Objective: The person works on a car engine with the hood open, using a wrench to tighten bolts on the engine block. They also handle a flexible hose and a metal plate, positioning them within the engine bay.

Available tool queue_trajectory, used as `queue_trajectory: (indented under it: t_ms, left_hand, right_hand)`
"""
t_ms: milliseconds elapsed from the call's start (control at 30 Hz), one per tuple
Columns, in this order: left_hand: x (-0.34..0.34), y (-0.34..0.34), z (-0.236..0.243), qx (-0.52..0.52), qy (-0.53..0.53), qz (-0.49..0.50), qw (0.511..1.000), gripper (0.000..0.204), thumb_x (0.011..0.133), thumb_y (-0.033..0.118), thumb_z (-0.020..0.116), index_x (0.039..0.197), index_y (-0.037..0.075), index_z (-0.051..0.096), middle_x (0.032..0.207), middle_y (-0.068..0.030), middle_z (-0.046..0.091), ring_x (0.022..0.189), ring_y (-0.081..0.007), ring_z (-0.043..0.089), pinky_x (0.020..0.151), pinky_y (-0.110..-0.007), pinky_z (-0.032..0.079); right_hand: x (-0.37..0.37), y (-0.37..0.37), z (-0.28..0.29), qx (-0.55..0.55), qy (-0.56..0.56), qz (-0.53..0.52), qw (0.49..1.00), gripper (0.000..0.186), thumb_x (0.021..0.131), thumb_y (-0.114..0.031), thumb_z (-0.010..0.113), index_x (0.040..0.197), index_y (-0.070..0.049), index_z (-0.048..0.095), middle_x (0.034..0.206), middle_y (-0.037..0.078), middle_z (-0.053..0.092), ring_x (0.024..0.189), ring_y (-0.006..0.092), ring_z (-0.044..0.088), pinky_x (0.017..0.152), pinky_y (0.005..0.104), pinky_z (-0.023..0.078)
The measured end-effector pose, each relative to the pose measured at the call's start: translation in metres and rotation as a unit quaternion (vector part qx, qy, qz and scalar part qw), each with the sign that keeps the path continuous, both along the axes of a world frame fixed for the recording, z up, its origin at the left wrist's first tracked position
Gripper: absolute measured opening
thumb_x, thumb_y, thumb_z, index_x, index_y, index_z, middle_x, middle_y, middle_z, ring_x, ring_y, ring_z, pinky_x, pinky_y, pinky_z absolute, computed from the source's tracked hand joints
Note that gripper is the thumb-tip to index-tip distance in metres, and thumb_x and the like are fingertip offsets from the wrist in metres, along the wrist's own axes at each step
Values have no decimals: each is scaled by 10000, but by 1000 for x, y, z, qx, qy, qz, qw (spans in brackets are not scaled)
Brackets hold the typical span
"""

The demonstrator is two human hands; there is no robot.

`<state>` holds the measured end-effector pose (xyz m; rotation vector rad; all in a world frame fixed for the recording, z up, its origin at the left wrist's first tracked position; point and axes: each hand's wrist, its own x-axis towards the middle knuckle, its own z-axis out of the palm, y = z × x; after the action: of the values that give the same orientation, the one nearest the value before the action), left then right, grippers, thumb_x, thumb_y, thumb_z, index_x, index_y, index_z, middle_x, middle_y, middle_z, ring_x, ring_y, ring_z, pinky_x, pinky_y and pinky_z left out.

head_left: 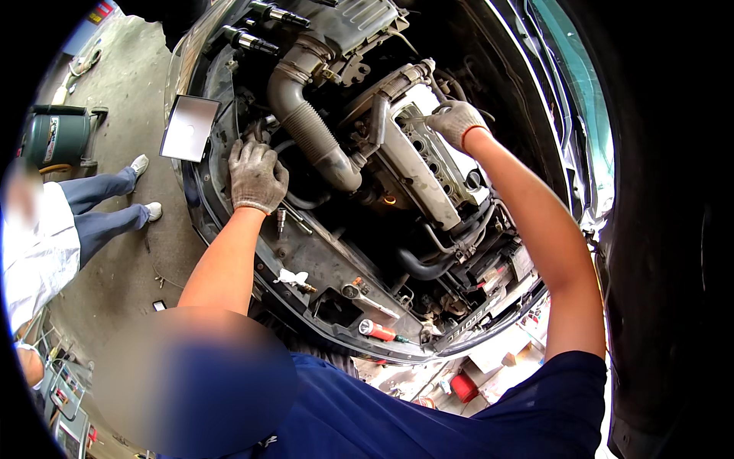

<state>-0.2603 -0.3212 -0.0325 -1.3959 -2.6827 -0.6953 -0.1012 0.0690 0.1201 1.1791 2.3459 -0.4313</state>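
My left hand (258,176), in a grey-stained work glove, lies on the front edge of the engine bay, fingers stretched out and apart. Beside it runs a ribbed air intake hose (306,122). My right hand (459,124), in a pale glove with a red cuff, is over the far side of the engine top (428,145). Its fingers are curled together at the silver cover, next to a row of round holes; what they grip, if anything, cannot be made out. A socket (281,220) lies close behind my left wrist.
On the front panel lie a white crumpled rag (292,277), a ratchet (371,300) and a red-handled tool (376,330). Ignition coils (251,41) rest at the upper left. A flat bright panel (189,128) stands at the rim. Another person (76,222) is at the left, near a green drum (57,138).
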Motion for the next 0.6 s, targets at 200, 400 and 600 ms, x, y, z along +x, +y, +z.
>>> queue_trajectory:
  t_ms: [200, 400, 600]
  left_hand:
    - [1, 5, 1, 0, -10, 0, 1000, 148, 885, 177, 698, 977, 65, 730, 1171, -113, 741, 1294, -344, 648, 1299, -598, 344]
    - [-2, -1, -1, -7, -3, 3, 1000, 136, 881, 170, 696, 967, 70, 729, 1158, -110, 741, 1292, -342, 650, 1296, -600, 345]
    - [1, 7, 1, 2, -5, -4, 1000, 136, 878, 172, 699, 961, 69, 731, 1161, -109, 744, 1287, -341, 652, 1293, -595, 349]
  right_hand:
    - [-7, 2, 19, 2, 10, 152, 988, 513, 974, -389, 724, 1317, -12, 784, 1213, 266, 811, 1143, 424, 778, 1057, 465, 606]
    - [-5, -6, 11, -15, -2, 79, 997, 530, 979, -474, 761, 1328, -78, 806, 1267, 237, 807, 1193, 416, 763, 1059, 489, 601]
    - [-5, 9, -7, 48, 6, 98, 994, 473, 956, -385, 742, 1240, -14, 813, 1130, 247, 823, 1046, 417, 789, 995, 490, 621]
